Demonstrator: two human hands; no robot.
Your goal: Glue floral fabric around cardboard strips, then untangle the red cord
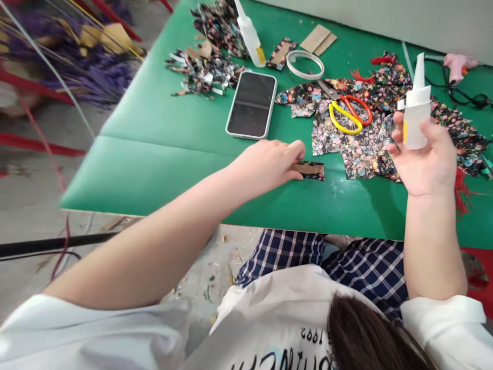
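Note:
My left hand point(271, 162) is on the green table, its fingers closed on the end of a small fabric-covered cardboard piece point(314, 169). Brown card shows along that piece's middle, with dark floral fabric folded round its edges. Raised at the right, my right hand point(427, 159) grips a white glue bottle point(418, 115) with its nozzle pointing up. Between the hands and farther back lies floral fabric point(362, 154). Scissors point(350, 114) with one yellow and one red handle rest on it.
A phone point(252, 105), a second glue bottle point(252, 38) and a roll of tape point(305, 65) are on the green table point(154, 128). Bunched floral pieces point(204, 72) lie at the back left. Brown cards point(318, 39) and a pink glue gun point(458, 67) are farther back.

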